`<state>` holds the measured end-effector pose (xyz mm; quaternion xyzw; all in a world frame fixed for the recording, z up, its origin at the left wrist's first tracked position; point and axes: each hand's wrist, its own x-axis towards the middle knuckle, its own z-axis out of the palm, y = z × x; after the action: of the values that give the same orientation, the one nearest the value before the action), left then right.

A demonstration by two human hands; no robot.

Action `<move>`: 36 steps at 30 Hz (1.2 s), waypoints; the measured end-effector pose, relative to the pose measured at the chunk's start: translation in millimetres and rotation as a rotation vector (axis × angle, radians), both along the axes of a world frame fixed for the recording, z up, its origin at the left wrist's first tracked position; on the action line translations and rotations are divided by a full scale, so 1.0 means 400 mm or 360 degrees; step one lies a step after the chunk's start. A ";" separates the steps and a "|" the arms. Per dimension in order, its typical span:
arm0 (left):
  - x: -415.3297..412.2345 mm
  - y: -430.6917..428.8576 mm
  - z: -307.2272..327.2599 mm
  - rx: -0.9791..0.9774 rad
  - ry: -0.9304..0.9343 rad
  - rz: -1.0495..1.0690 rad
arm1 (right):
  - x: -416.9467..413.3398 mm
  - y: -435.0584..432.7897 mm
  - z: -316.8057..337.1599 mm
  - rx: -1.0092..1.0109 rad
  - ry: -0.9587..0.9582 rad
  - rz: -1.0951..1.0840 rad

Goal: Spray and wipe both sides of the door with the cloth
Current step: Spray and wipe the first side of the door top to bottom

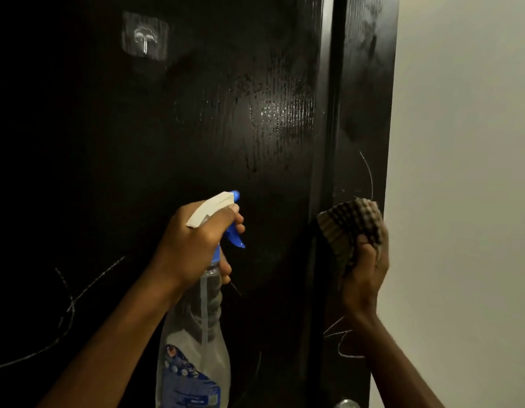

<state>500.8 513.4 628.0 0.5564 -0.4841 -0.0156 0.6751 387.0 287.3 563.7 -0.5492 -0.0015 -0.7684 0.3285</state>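
- Grips a clear plastic spray bottle with a white-and-blue trigger head point(202, 328) in the left hand point(190, 248), fingers point(237, 222) curled round the neck and over the trigger, nozzle aimed at the dark wood-grain door point(167, 142).
- Clutches a bunched brown-checked cloth point(349, 228) in the right hand point(364, 278), fingers clenched tight on it, raised in front of the flat strip at the door's right edge point(367, 128); cannot tell whether cloth and door are touching.
- Catches a wet, glistening patch point(273, 113) mid-door, just above the nozzle's line, plus cloudy smears high on the right strip: reads as spraying and some wiping under way on this face.
- Leaves pale chalk-like scribbles point(75, 295) down at lower left untouched, and more thin marks point(343, 340) near the right wrist, so a fair stretch of this side looks unwiped.
- Sees nothing of the door's other side from here; best counted as work to come, putting the job somewhere in its first half.
- Picks out a clear adhesive hook pad point(145, 36) stuck high on the door, worth wiping around with care.
- Glimpses a rounded metal knob point(346, 404) at the very bottom of the view.
- Takes in a plain pale wall point(467, 172) to the right and dim, warm light over everything.
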 end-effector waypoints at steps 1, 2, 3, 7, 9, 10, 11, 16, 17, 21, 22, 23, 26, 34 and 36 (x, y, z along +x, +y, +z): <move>-0.014 -0.018 -0.002 0.0005 0.0002 -0.0025 | -0.020 -0.007 0.010 0.0031 -0.0087 -0.0016; -0.029 -0.038 -0.003 0.0018 0.0000 -0.0054 | -0.037 -0.016 0.021 0.0060 -0.0151 -0.0041; -0.044 -0.059 -0.004 0.0035 -0.0002 -0.0082 | -0.053 -0.028 0.029 0.0088 -0.0197 -0.0065; -0.113 -0.150 0.002 0.0097 0.0066 -0.0179 | -0.103 -0.061 0.051 0.0144 -0.0303 -0.0125; -0.148 -0.193 0.008 0.0158 0.0103 -0.0239 | -0.122 -0.070 0.063 0.0176 -0.0352 -0.0139; -0.164 -0.212 0.011 0.0188 0.0116 -0.0264 | -0.130 -0.078 0.069 0.0215 -0.0372 -0.0129; -0.177 -0.229 0.014 0.0212 0.0122 -0.0279 | -0.137 -0.094 0.072 0.0283 -0.0393 -0.0117; -0.214 -0.278 0.028 0.0304 0.0025 -0.0229 | -0.174 -0.135 0.094 0.0752 -0.0520 0.0135; -0.216 -0.282 0.032 0.0310 0.0008 -0.0205 | -0.180 -0.136 0.097 0.0766 -0.0553 0.0150; -0.207 -0.282 0.046 0.0290 0.0011 -0.0160 | -0.166 -0.132 0.134 0.0642 -0.0600 0.0100; -0.202 -0.281 0.050 0.0273 0.0025 -0.0148 | -0.155 -0.126 0.152 0.0566 -0.0580 0.0085; -0.197 -0.278 0.052 0.0250 0.0046 -0.0137 | -0.139 -0.125 0.173 0.0477 -0.0553 0.0018; -0.181 -0.268 0.057 0.0184 0.0094 -0.0113 | -0.080 -0.139 0.243 0.0125 -0.0263 -0.0343; -0.145 -0.239 0.073 0.0145 0.0061 -0.0103 | 0.002 -0.224 0.082 -0.1009 0.0807 -0.1432; -0.138 -0.232 0.074 0.0135 0.0042 -0.0097 | -0.035 -0.274 0.036 -0.1189 0.0859 -0.1478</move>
<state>445.8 420.4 657.6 0.5694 -0.4907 -0.0641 0.6564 373.1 177.8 577.9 -0.7434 0.0516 -0.6133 -0.2617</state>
